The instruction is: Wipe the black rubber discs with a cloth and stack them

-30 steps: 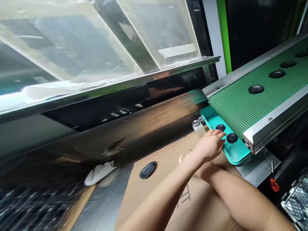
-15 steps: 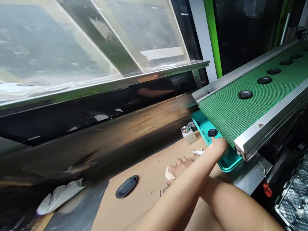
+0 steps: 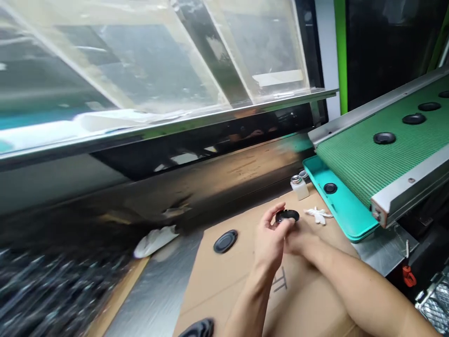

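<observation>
My left hand (image 3: pixel 270 234) is closed on a black oval plastic part (image 3: pixel 287 214), held above the cardboard, with the thumb on its near side. Right behind it, close to the part, is my right hand (image 3: pixel 298 238); its fingers are hidden by the left hand and the part. A similar black oval part (image 3: pixel 225 241) lies on the cardboard (image 3: pixel 228 285) to the left. Another dark part (image 3: pixel 198 328) is cut off at the bottom edge. One more black part (image 3: pixel 330 188) sits in the teal tray (image 3: pixel 354 234) under the belt's end.
A green conveyor belt (image 3: pixel 365 164) at the right carries several black parts. Beside the tray stand a white pump bottle (image 3: pixel 299 187) and a crumpled white scrap (image 3: pixel 318 215). A red-handled tool (image 3: pixel 409 276) hangs at the table's right corner. A machine window (image 3: pixel 140 61) rises behind.
My left hand has come back from the tray with a black part and now meets my right hand over the cardboard. The cream-coloured pad in my right hand is out of sight. The view has swung left.
</observation>
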The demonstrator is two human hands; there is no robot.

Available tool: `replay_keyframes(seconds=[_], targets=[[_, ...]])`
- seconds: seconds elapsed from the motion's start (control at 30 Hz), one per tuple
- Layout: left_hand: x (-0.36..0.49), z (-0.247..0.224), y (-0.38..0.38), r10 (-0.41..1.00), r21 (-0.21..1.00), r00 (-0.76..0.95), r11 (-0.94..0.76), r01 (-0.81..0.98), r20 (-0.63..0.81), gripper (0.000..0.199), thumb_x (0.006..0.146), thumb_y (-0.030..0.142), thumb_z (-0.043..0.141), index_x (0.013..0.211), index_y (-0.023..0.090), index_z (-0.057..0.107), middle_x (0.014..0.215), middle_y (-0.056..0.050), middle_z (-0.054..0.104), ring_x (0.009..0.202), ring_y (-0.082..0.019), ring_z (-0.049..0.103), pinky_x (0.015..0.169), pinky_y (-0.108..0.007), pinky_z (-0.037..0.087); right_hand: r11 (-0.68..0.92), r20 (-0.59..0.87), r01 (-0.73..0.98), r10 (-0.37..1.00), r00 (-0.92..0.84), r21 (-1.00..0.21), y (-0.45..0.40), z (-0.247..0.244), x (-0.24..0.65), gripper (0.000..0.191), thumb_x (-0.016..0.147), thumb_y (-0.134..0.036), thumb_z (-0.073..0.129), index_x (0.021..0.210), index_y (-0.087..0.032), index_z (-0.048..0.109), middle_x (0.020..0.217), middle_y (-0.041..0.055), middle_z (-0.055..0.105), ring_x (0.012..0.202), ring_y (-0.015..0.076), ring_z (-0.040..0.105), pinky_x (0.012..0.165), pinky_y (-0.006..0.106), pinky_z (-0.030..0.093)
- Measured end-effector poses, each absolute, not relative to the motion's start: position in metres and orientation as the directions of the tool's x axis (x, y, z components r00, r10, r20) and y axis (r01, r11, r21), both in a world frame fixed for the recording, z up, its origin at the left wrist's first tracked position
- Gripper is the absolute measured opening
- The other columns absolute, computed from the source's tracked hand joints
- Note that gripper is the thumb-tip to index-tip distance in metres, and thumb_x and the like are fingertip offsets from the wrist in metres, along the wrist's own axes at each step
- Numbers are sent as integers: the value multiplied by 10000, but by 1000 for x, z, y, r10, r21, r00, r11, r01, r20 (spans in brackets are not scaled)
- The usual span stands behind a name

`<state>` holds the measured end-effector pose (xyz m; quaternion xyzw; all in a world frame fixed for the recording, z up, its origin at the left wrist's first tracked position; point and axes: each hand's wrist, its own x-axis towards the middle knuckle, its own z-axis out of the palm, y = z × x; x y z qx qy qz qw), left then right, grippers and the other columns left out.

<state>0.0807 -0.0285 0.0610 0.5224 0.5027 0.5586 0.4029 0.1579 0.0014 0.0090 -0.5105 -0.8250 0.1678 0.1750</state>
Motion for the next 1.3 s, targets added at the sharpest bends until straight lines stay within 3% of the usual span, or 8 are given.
replay_keyframes(seconds=[0.13, 0.27, 0.4, 0.63, 0.77, 0.93, 1.13, 1.3], targets=[[20, 30, -32, 968, 891, -165, 99, -443, -189, 266, 738, 338, 737, 900, 160, 624, 856, -47, 668, 637, -98, 609, 534, -198, 499, 393, 176, 836, 919, -351, -384, 0, 12, 163, 359, 880, -340, 523, 1176, -189, 658, 1106, 137, 649, 1076, 298, 569, 918, 400, 462], [-4, 12, -27, 938, 893, -286, 51, -447, -197, 383, 684, 450, 828, 768, 151, 603, 609, 51, 545, 388, -9, 318, 336, -149, 206, 375, 367, 803, 906, -211, -463, 2, 22, 166, 449, 942, -393, 489, 1347, -218, 570, 1196, 120, 614, 1136, 266, 542, 1003, 371, 443], [0, 12, -23, 963, 890, -239, 0, -456, -122, 448, 685, 520, 819, 801, 113, 672, 648, 8, 608, 506, -57, 489, 458, -163, 378, 541, 501, 666, 819, -279, -514, -13, 24, 152, 467, 958, -433, 490, 1366, -217, 557, 1251, 113, 567, 1161, 229, 542, 1012, 315, 454], [-4, 12, -22, 981, 545, 31, 134, -828, -193, 495, 878, 611, 582, 912, 125, 670, 871, -97, 715, 784, -186, 689, 744, -285, 561, 674, 565, 650, 706, -426, -352, -31, 4, 112, 418, 946, -327, 532, 1345, -228, 604, 1176, 126, 564, 1037, 244, 544, 865, 349, 509], [-14, 6, -14, 982, 421, 38, 113, -900, -183, 462, 1021, 433, 325, 982, 129, 671, 1010, -138, 732, 975, -227, 704, 915, -356, 555, 560, 521, 761, 779, -349, -327, -20, 7, 97, 393, 953, -349, 533, 1320, -246, 628, 1107, 131, 582, 999, 262, 534, 812, 361, 507], [-15, 1, -8, 967, 405, 96, 189, -895, -238, 442, 1021, 388, 335, 936, 124, 679, 1062, -150, 733, 1056, -247, 687, 977, -397, 533, 593, 469, 755, 771, -431, -281, -13, 6, 94, 391, 971, -353, 489, 1330, -267, 615, 1108, 125, 585, 971, 250, 546, 768, 331, 487], [-6, 2, -6, 969, 438, 90, 186, -879, -232, 397, 1022, 368, 388, 956, 119, 690, 1012, -120, 741, 1028, -221, 679, 945, -382, 548, 433, 491, 731, 857, -153, -527, 17, 13, 123, 451, 910, -391, 562, 1314, -192, 591, 1140, 140, 613, 1086, 282, 568, 937, 415, 474], [-8, 2, -5, 978, 436, 26, 117, -892, -209, 394, 1006, 441, 428, 1004, 137, 678, 990, -100, 727, 978, -208, 682, 919, -370, 558, 488, 321, 559, 870, -374, -671, 5, 32, 140, 465, 752, -302, 711, 1201, -220, 625, 1157, 71, 677, 1039, 230, 626, 907, 346, 490]])
